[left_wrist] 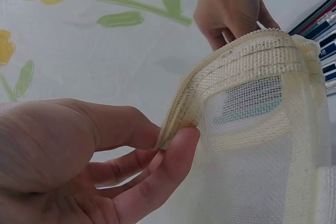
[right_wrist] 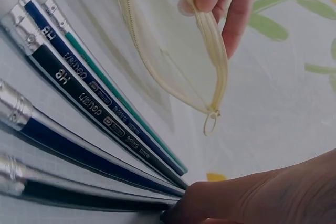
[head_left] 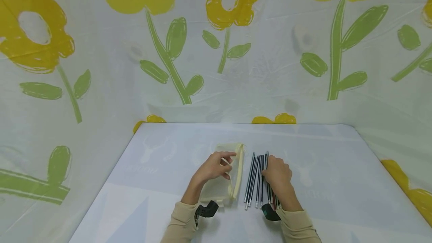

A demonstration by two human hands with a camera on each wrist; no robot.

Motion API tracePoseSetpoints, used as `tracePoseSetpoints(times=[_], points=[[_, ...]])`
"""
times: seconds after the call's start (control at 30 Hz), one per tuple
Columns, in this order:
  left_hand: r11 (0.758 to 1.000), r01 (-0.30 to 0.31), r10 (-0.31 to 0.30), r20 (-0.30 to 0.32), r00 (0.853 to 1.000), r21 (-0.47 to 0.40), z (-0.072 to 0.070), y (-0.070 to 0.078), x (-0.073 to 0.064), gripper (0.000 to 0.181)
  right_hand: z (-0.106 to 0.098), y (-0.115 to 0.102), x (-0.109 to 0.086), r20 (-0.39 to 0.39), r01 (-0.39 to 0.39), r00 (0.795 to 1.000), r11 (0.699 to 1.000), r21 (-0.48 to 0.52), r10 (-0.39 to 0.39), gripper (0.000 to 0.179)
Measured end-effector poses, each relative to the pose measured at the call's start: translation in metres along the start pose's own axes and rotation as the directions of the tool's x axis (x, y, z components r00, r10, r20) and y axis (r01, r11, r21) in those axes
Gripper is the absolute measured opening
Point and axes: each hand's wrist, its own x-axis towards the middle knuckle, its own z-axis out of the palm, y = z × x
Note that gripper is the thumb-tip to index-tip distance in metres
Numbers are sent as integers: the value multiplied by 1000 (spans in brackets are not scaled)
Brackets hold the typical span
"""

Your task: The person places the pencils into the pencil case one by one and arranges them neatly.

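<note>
Pouch (head_left: 218, 188): our left fingers (left_wrist: 176, 156) pinch its rim.
Pencils (right_wrist: 92, 103): our right fingers (right_wrist: 197, 199) curl over them, grip hidden; gathering, we judge.
Zip (right_wrist: 130, 22): likely needs holding wide for loading.

We see a pouch (left_wrist: 241, 166) of fine, see-through mesh, matt and slightly rough, edged with coarsely woven cloth tape (left_wrist: 252, 61) along its zip (right_wrist: 144, 59). The pencils (right_wrist: 94, 103) look smooth and glossy, streaked with light, and their ferrules (right_wrist: 23, 27) are shiny metal (dented and ridged, as we see up close). The table (head_left: 337, 183) looks smooth, the wall covering (head_left: 263, 59) like thin, creased sheeting with a faint sheen, and the sleeves (head_left: 182, 218) like matt cloth.
</note>
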Motion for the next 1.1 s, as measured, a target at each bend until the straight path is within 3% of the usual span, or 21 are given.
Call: tracePoseSetpoints(times=[0.43, 1.1], points=[[1000, -7, 7, 2, 1000, -3, 1, -1, 1, 50, 6, -2, 1, -68, 29, 997, 1000, -13, -29, 28], [1000, 2, -2, -4, 1000, -3, -1, -3, 0, 50, 1, -1, -3, -41, 9, 999, 1000, 18, -9, 35]])
